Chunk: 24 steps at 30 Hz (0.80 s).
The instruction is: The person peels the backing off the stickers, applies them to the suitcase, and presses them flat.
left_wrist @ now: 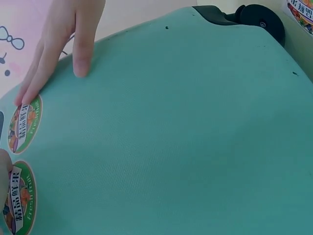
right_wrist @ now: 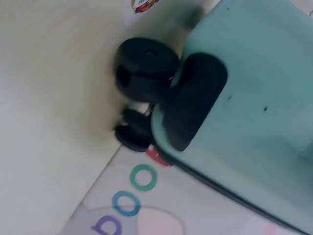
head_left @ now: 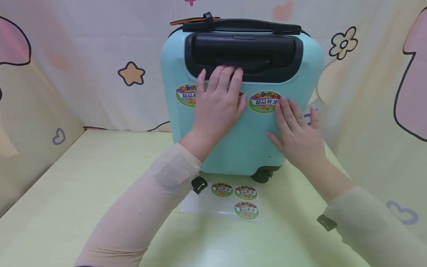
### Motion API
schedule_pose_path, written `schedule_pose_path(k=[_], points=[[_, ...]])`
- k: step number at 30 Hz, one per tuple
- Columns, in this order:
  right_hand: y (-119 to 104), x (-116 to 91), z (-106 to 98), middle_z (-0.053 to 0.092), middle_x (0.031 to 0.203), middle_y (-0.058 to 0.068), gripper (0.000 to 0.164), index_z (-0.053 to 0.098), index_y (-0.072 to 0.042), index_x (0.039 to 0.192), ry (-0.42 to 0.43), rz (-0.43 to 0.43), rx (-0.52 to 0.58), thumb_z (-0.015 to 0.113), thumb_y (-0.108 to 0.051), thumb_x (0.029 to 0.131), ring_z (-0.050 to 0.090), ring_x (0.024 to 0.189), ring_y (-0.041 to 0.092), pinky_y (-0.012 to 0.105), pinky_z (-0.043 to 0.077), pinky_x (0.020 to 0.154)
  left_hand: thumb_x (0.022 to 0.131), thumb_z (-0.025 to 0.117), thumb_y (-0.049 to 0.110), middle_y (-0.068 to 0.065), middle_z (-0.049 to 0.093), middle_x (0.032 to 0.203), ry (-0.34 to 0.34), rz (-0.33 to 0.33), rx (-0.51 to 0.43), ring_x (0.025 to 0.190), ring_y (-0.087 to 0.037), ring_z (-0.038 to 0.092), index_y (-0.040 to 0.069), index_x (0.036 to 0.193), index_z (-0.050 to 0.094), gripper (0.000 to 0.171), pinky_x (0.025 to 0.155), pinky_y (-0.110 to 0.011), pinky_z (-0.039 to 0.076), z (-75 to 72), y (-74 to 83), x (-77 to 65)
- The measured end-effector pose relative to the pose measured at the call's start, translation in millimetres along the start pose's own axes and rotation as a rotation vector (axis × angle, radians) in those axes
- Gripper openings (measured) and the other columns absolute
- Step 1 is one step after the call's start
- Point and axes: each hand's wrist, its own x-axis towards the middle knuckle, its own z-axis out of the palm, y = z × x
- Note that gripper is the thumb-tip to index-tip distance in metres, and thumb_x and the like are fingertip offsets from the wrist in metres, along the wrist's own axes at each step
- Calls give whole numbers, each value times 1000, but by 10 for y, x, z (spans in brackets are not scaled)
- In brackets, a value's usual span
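Note:
A mint-green suitcase [head_left: 240, 148] stands upright on the table, with a row of oval fruit stickers across its front. My left hand [head_left: 220, 100] lies over the middle sticker [head_left: 241, 95] and mostly hides it, its fingertips at the black handle recess [head_left: 247, 55]. To its left, a partly covered sticker [head_left: 185, 95] shows. My right hand [head_left: 300, 137] has its fingers extended, fingertips touching the right edge of the right-hand sticker [head_left: 263, 102]. In the left wrist view, those right fingertips meet the upper sticker [left_wrist: 24, 125]. The right wrist view shows the suitcase's caster wheels [right_wrist: 146, 68].
On the table in front of the suitcase lies a white sticker sheet [head_left: 207, 204] with three oval stickers, partly behind my left sleeve. A black carry handle [head_left: 247, 26] with an orange-edged strap tops the suitcase. Patterned curtains [head_left: 100, 92] hang behind and at both sides.

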Motion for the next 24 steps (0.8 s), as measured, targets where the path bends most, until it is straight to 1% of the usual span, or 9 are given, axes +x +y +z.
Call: schedule_pose_path(k=[2,4,8,10,12,15,19,21,24], points=[[6,-29,-3,9,156,-1,65,21,-6,148,4,25,-12,28,-49,99,10,141,17,53,10,108,95,42,33,-10,48,130,-5,-2,-1,125,-26,35,9,132,48,44,109,-47,13,-3,6,2],[-17,-46,14,6,156,0,66,21,-4,148,-11,21,-20,27,-48,99,9,141,18,52,9,109,95,42,33,-10,48,131,-10,-9,-2,125,-26,35,9,132,47,44,109,-47,12,-10,14,6],[-105,-65,68,6,156,1,65,25,-3,146,-44,-34,-22,23,-48,100,10,141,20,53,10,109,95,42,33,-10,47,131,-20,-18,-8,126,-26,35,9,132,47,45,109,-46,12,-17,26,11],[-115,-74,85,11,155,2,63,28,-4,145,-40,-63,-13,24,-47,100,13,141,20,55,13,108,95,43,34,-10,48,131,-20,-19,-11,126,-26,35,9,132,48,45,109,-46,13,-20,28,14],[-95,-93,87,16,154,2,61,30,-4,145,-17,-70,-10,27,-46,100,16,140,20,56,15,107,95,43,34,-10,48,131,-20,-18,-12,126,-25,35,9,133,48,45,109,-45,13,-21,26,12],[-36,-145,49,19,154,3,61,31,-3,144,2,-32,-8,29,-45,100,19,139,19,56,16,107,95,44,33,-9,48,132,-18,-15,-23,127,-25,35,9,133,48,45,110,-45,12,-29,16,5],[4,-257,-6,19,153,7,63,32,0,143,-21,32,-3,25,-45,100,19,139,23,56,14,108,95,45,31,-10,45,137,-21,-6,-59,132,-25,29,8,136,44,48,110,-47,10,-21,6,-22],[-7,-320,-13,23,151,11,61,34,3,141,-38,13,19,24,-43,101,22,138,26,57,16,107,94,46,31,-11,40,141,-28,0,-88,136,-25,24,8,139,41,51,110,-47,8,-9,2,-56],[-61,-421,-12,30,147,16,55,38,5,138,-70,-60,77,28,-35,101,28,136,29,59,25,102,92,51,31,-12,31,148,-48,26,-141,139,-24,17,8,140,40,55,110,-49,8,4,11,-159]])
